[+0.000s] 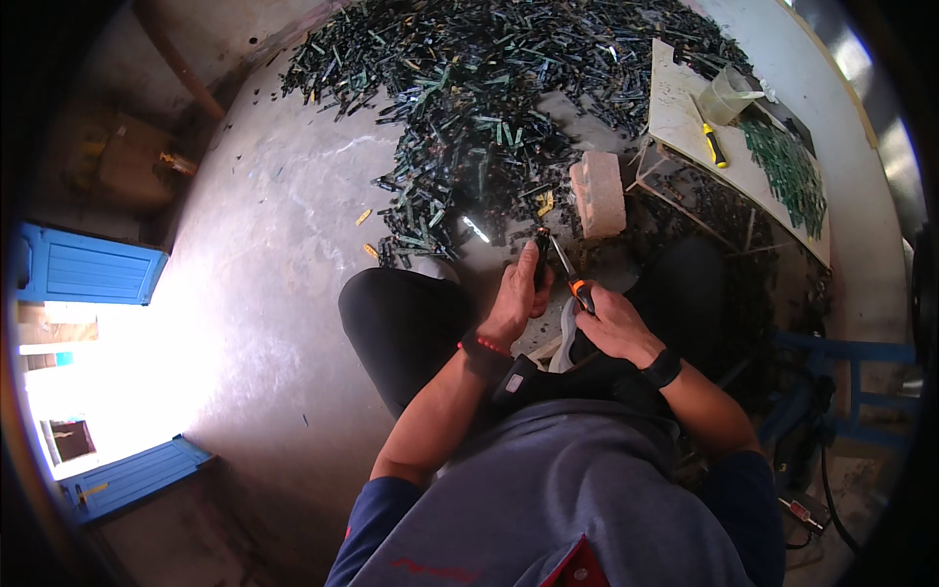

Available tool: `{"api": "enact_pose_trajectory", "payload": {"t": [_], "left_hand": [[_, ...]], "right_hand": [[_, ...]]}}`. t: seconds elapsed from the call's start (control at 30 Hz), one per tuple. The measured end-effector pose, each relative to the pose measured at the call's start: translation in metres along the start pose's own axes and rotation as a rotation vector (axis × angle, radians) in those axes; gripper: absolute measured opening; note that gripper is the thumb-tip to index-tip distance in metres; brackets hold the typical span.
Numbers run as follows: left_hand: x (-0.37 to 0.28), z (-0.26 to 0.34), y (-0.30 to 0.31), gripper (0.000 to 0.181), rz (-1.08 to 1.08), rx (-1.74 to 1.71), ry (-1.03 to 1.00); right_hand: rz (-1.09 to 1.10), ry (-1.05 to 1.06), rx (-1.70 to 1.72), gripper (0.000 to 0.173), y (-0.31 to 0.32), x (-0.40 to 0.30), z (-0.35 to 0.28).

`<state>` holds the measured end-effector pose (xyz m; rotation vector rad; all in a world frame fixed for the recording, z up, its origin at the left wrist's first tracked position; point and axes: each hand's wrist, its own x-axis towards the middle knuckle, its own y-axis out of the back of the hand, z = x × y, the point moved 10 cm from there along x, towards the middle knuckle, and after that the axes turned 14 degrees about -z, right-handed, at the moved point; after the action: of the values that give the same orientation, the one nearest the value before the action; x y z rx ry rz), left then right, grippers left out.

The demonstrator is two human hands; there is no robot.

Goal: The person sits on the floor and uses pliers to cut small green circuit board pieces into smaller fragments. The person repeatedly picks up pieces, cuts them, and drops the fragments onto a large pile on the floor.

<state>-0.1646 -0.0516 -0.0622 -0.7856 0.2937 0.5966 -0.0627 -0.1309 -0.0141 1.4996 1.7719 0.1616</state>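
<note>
My left hand (519, 292) is closed round a dark narrow part (541, 257), held upright, with a copper-coloured bit at its top. Too little of the part shows to tell its kind. In my right hand (615, 323) is a screwdriver (579, 286) with an orange and black handle. Its metal shaft points up and left, the tip close beside the top of the dark part; whether they touch I cannot tell. Beyond both hands a large heap of dark and green narrow strips (477, 132) covers the floor. A red-brown brick (601, 194) stands just past my hands.
On the right, a low board-topped table (682, 110) holds a translucent plastic cup (725, 97), a yellow and black screwdriver (714, 147) and a pile of green strips (788, 176). Yellow strips (363, 217) lie on the concrete floor. Blue doors (95, 265) are at the left, a blue metal frame (855, 352) at the right.
</note>
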Motion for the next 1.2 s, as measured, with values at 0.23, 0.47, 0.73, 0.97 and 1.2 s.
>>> {"api": "enact_pose_trajectory", "payload": {"t": [0.23,0.47,0.73,0.97,1.2], "left_hand": [[0.002,-0.003,0.002,0.064,-0.009,0.021,-0.009],[-0.001,0.004,0.003,0.065,0.028,0.094,-0.048],[-0.001,0.003,0.002,0.064,0.05,0.06,-0.046],[-0.002,0.004,0.003,0.064,0.048,0.072,-0.054],[-0.002,0.006,0.005,0.064,0.08,0.095,-0.063]], "right_hand": [[0.134,-0.035,-0.233,0.029,0.005,-0.006,-0.017],[0.177,-0.121,-0.332,0.029,0.005,-0.005,-0.02],[0.208,-0.123,-0.346,0.03,0.002,-0.008,-0.019],[0.238,-0.105,-0.338,0.029,0.003,-0.009,-0.022],[0.219,-0.147,-0.341,0.028,0.002,-0.007,-0.025]]}}
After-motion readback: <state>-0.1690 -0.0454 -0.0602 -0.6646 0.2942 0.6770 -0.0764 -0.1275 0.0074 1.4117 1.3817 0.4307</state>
